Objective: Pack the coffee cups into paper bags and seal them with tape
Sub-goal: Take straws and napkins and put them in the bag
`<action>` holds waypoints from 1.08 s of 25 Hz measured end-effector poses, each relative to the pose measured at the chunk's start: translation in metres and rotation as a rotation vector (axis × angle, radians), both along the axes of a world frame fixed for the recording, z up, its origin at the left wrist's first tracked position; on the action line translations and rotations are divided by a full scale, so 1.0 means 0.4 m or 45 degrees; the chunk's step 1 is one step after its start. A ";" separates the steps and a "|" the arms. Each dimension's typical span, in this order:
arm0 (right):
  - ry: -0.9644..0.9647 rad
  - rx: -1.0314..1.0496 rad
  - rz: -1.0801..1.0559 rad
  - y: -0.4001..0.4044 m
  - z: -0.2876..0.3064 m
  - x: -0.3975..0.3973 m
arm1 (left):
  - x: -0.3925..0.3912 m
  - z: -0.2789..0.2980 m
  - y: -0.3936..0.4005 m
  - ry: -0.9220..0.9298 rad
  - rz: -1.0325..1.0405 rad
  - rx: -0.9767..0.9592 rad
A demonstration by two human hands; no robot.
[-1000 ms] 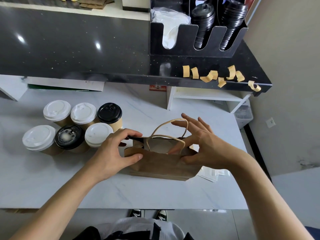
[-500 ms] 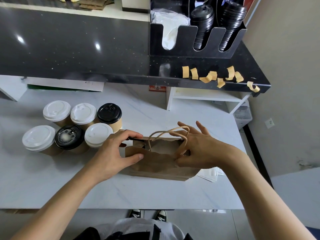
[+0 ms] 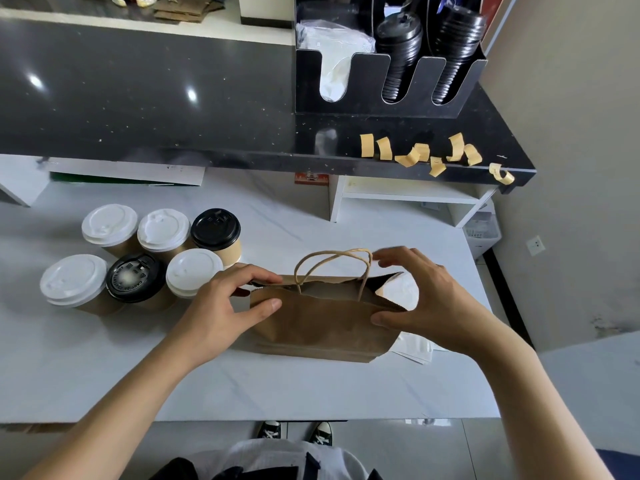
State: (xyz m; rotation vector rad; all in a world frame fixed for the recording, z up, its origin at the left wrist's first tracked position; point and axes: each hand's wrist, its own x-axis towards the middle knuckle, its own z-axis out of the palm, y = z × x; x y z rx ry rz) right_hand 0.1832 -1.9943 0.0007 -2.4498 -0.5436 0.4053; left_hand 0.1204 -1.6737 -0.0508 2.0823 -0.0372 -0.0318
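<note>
1. Seen from above, looking down past two bare forearms: a white marble-patterned table (image 3: 104, 375) with a brown paper bag (image 3: 322, 320) standing near its middle.
2. Left hand (image 3: 221, 306) at the bag's left end, pinching the top edge there, thumb on the near face, fingers curled over the far side.
3. Right hand (image 3: 429, 303) at the bag's right end, thumb pressed on the near face just under the rim, fingers arched over the open mouth, tips close to the twisted paper handles (image 3: 332, 268); whether those fingertips touch the far rim cannot be told.
4. Bag mouth partly open at the right, a dark gap and a white shape showing inside; what that shape is cannot be told.
5. Six lidded coffee cups (image 3: 145, 258) grouped on the table left of the bag, in two rows of three: four white lids, two black lids. Nearest cup just beside the left hand's fingers.
6. Above the table, a dark speckled counter (image 3: 138, 98) with several short curled strips of tan tape (image 3: 419, 154) stuck along its right front edge.
7. On that counter, a black organiser (image 3: 374, 88) with stacks of black lids and white material in its slots.
8. White sheets (image 3: 415, 348) lying flat at the bag's right end.
9. At the bottom edge, a pair of dark sneakers (image 3: 294, 433) on the floor.
</note>
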 end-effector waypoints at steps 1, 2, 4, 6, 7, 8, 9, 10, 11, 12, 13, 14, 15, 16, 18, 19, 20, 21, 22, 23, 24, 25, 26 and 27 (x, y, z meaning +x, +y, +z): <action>-0.019 0.025 0.002 -0.007 -0.010 -0.001 | 0.001 -0.003 0.000 0.006 0.011 -0.032; -0.049 0.067 -0.007 -0.012 -0.019 -0.002 | 0.002 -0.005 0.000 0.016 0.026 -0.068; -0.097 0.159 -0.075 -0.019 -0.033 -0.006 | 0.004 -0.007 0.000 0.027 0.051 -0.114; -0.119 0.235 -0.158 -0.018 -0.048 -0.011 | 0.005 -0.011 -0.001 0.028 0.067 -0.137; -0.121 0.274 -0.196 -0.017 -0.056 -0.015 | 0.006 -0.012 -0.003 0.025 0.072 -0.144; -0.119 0.310 -0.227 -0.016 -0.062 -0.019 | 0.006 -0.013 -0.004 0.021 0.075 -0.149; -0.110 0.344 -0.255 -0.016 -0.068 -0.022 | 0.007 -0.014 -0.005 0.015 0.079 -0.152; -0.097 0.374 -0.280 -0.015 -0.071 -0.023 | 0.007 -0.016 -0.005 0.014 0.082 -0.159; -0.082 0.400 -0.300 -0.015 -0.074 -0.023 | 0.008 -0.016 -0.003 0.019 0.084 -0.169; -0.072 0.421 -0.312 -0.016 -0.075 -0.022 | 0.009 -0.015 -0.001 0.030 0.078 -0.186; -0.067 0.439 -0.318 -0.016 -0.074 -0.021 | 0.011 -0.014 0.002 0.046 0.059 -0.213; -0.061 0.453 -0.322 -0.016 -0.073 -0.018 | 0.012 -0.014 0.006 0.063 0.030 -0.243; -0.053 0.465 -0.326 -0.015 -0.072 -0.016 | 0.012 -0.014 0.009 0.074 0.002 -0.266; -0.047 0.471 -0.329 -0.015 -0.071 -0.013 | 0.011 -0.014 0.013 0.079 -0.017 -0.282; -0.037 0.470 -0.330 -0.018 -0.070 -0.009 | 0.011 -0.017 0.017 0.079 -0.004 -0.297; -0.033 0.460 -0.331 -0.019 -0.070 -0.006 | 0.012 -0.017 0.018 0.077 0.028 -0.297; -0.030 0.439 -0.332 -0.020 -0.070 -0.005 | 0.012 -0.018 0.018 0.072 0.060 -0.293; -0.031 0.406 -0.329 -0.022 -0.070 -0.001 | 0.014 -0.021 0.016 0.057 0.082 -0.290; -0.029 0.369 -0.321 -0.024 -0.067 0.002 | 0.015 -0.023 0.014 0.042 0.097 -0.288; -0.031 0.339 -0.304 -0.024 -0.061 0.006 | 0.017 -0.025 0.012 0.028 0.110 -0.283; -0.037 0.316 -0.278 -0.025 -0.054 0.011 | 0.019 -0.025 0.010 0.015 0.124 -0.276; -0.038 0.307 -0.248 -0.025 -0.046 0.015 | 0.019 -0.026 0.009 0.001 0.132 -0.267; -0.028 0.315 -0.223 -0.025 -0.036 0.022 | 0.020 -0.027 0.008 -0.011 0.133 -0.263; -0.016 0.337 -0.209 -0.023 -0.028 0.031 | 0.021 -0.028 0.007 -0.025 0.133 -0.262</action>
